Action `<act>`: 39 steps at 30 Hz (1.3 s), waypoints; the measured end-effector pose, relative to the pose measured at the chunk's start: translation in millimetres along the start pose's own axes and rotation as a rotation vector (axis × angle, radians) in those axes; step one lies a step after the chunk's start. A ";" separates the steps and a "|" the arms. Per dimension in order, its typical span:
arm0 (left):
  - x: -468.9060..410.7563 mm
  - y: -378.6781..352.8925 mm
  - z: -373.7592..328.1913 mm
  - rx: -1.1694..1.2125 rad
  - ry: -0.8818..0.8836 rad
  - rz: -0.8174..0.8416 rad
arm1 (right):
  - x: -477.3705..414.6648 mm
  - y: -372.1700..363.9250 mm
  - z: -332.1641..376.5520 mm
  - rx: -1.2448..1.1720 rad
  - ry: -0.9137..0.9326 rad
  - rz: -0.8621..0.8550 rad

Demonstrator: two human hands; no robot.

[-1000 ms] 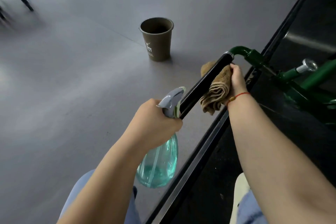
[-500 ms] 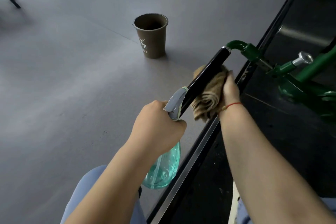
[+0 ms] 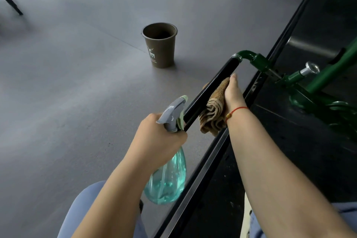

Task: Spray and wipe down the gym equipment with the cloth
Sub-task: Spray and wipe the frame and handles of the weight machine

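Wiping the black handle point(image 3: 212, 91) at centre frame.
Right hand point(image 3: 232, 95) grips cloth point(image 3: 214, 110) against it; left hand point(image 3: 160, 139) holds spray bottle point(image 3: 168, 176).

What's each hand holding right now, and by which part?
The left hand grips the spray bottle by its neck, under the grey trigger head. The right hand grips the cloth at its upper end, against the black handle.

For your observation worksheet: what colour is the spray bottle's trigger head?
Grey trigger head, atop the translucent teal plastic bottle; head view.
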State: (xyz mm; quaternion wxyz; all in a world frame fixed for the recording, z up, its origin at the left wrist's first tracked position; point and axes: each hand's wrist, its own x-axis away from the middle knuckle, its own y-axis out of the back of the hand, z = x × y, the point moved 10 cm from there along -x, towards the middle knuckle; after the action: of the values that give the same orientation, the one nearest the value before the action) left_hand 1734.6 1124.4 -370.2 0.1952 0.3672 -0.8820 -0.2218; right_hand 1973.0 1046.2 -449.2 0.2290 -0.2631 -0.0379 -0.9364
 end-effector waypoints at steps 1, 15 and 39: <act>1.8 3.6 3.1 0.006 -0.006 -0.008 | 6.9 -0.5 -1.0 0.042 -0.001 -0.011; 20.4 35.9 19.9 -0.004 0.016 -0.021 | 79.8 -25.5 -77.3 0.186 -0.137 0.108; 13.7 26.1 22.0 0.021 0.016 -0.014 | 8.3 -39.2 148.7 1.592 0.594 -0.266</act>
State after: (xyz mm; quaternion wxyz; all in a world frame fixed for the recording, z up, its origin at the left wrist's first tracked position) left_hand 1699.8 1136.3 -371.8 0.1966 0.3770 -0.8802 -0.2109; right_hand 2019.8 1106.3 -315.3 0.2342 0.2386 -0.6526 -0.6799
